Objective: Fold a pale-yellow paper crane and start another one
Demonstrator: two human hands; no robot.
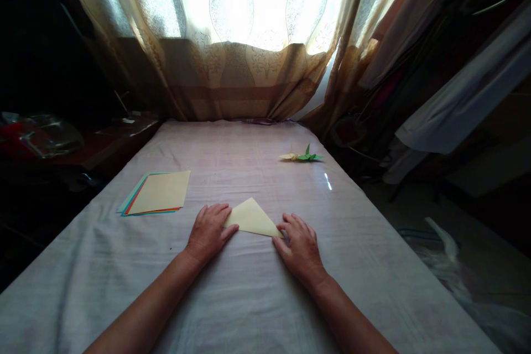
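Pale yellow paper sheet folded into a flat triangle (251,217), lying on the cloth-covered table (257,293) near the front centre, apex pointing away toward the curtain. Left hand (208,232) open and flat, fingers extended, thumb and fingertips pressing the triangle's left corner. Right hand (301,246) open and flat as well, fingertips pressing the right corner along the near edge; no pinch or grasp by either hand. Progress, judged from the shape: only a first diagonal fold completed, crease being flattened, all later folds outstanding. For reference, two finished folded paper figures, one yellow (289,156) and one green (310,156), touching or nearly so, well apart from the hands at the far right of the table. Supply stack of unfolded coloured paper squares (157,193), cream sheet on top with orange and teal edges below, near the left hand but not touching. Patterned beige curtain (232,77) behind the table, strongly backlit.
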